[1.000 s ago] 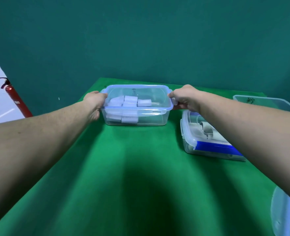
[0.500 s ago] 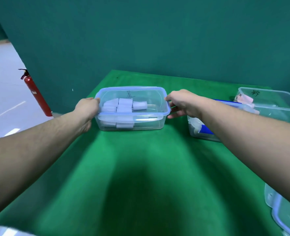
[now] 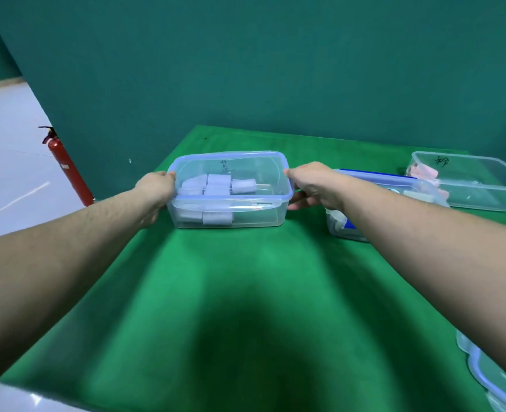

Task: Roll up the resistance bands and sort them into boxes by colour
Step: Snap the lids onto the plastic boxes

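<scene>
A clear plastic box with a blue-rimmed lid point(image 3: 257, 217) stands on the green table, and several rolled pale lilac bands point(image 3: 216, 185) lie inside it. My left hand point(image 3: 156, 188) grips its left end. At its right end my right hand point(image 3: 314, 184) holds the rim, fingers curled under the lid's edge. A second lidded box with a blue rim point(image 3: 394, 181) sits just right of it, partly hidden behind my right forearm. Further right an open clear box point(image 3: 489, 200) holds rolled pink bands point(image 3: 424, 173).
A blue-rimmed lid point(image 3: 489, 379) lies at the table's near right corner. A red fire extinguisher point(image 3: 67, 168) stands on the floor to the left. A green wall rises behind the green table point(image 3: 245, 292), whose left edge drops to a white floor.
My view has swung up and left, showing the open box of pink bands. Both hands stay on the ends of the lilac box, which sits in about the same place.
</scene>
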Tool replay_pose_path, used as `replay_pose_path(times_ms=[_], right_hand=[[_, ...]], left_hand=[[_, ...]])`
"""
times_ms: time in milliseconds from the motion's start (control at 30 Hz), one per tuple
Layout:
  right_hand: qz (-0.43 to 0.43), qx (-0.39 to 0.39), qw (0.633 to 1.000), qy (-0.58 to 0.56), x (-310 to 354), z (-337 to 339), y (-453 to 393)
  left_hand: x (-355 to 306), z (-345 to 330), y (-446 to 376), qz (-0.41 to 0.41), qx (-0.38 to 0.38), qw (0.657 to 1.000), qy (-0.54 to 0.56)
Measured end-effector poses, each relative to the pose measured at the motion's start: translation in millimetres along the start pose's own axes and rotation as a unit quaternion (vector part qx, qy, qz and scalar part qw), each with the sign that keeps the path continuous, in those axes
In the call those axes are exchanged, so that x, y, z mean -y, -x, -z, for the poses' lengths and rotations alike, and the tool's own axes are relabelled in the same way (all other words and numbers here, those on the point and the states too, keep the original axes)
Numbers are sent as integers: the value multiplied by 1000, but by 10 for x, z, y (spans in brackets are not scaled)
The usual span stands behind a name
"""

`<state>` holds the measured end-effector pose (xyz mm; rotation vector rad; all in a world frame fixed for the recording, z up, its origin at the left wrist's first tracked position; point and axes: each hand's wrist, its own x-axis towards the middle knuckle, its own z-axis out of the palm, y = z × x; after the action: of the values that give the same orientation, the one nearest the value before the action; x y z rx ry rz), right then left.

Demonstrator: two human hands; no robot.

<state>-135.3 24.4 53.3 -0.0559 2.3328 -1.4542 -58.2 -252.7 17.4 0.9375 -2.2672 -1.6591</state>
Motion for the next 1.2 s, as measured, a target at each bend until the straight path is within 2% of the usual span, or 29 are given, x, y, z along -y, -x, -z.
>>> replay_pose_path(times_ms=[233, 467, 600, 667, 700, 767, 800, 867, 933, 1000, 1133, 1200], right_hand=[[6, -39, 998, 55, -42, -122, -64], [-9, -65, 996, 54, -37, -193, -87], [-24, -19, 996, 88, -15, -151, -76], [-19, -32, 988, 147, 21, -126, -104], [-8, -49, 984, 173, 50, -123, -124], [33, -75, 972, 221, 126, -150, -169], [67, -77, 964, 246, 173, -182, -200], [124, -69, 943, 302, 278, -263, -240], [166, -56, 914, 367, 378, -383, -326], [191, -33, 897, 396, 451, -497, -424], [233, -24, 861, 451, 561, -678, -628], [233, -32, 854, 464, 575, -742, -732]], left_hand=[[-9, -8, 30, 0, -16, 999, -47], [-8, -97, 80, 21, -18, 1000, 6], [-37, -64, 125, 26, -2, 999, -39], [-92, -44, 107, 7, -7, 992, -128], [-109, -24, 102, -31, -17, 980, -197], [-113, 5, 104, -177, -33, 936, -301], [-123, 8, 125, -262, -36, 909, -321], [-151, -29, 224, -378, 17, 867, -323], [-150, -83, 287, -404, 107, 829, -373], [-132, -85, 308, -407, 143, 783, -449], [-34, -70, 225, -462, 97, 731, -492], [0, -97, 191, -487, 76, 708, -505]])
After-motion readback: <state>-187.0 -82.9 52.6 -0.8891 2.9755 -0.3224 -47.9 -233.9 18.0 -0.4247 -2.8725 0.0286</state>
